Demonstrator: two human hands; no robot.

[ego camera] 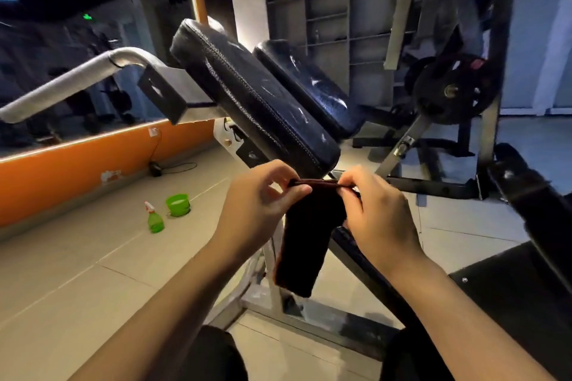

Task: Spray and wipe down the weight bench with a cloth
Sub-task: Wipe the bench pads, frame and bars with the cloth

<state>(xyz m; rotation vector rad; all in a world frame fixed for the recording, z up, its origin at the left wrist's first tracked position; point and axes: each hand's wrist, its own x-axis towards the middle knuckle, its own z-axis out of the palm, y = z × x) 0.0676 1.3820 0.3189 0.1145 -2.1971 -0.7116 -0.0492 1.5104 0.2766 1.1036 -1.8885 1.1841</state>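
Observation:
A dark cloth (305, 241) hangs folded in front of me, held by its top edge. My left hand (257, 204) pinches the cloth's upper left corner and my right hand (376, 210) pinches its upper right corner. Just beyond my hands slopes the weight bench's black padded backrest (247, 93), with pale streaks on its surface. A second black pad (309, 86) lies beside it to the right. A green spray bottle (154, 218) with a white and red nozzle stands on the tiled floor to the left, out of my hands.
A green bucket (178, 204) sits on the floor by the bottle. A grey handle bar (71, 83) juts left from the bench. A weight plate (455, 90) hangs on a rack to the right. An orange wall base (77, 164) and mirror run along the left.

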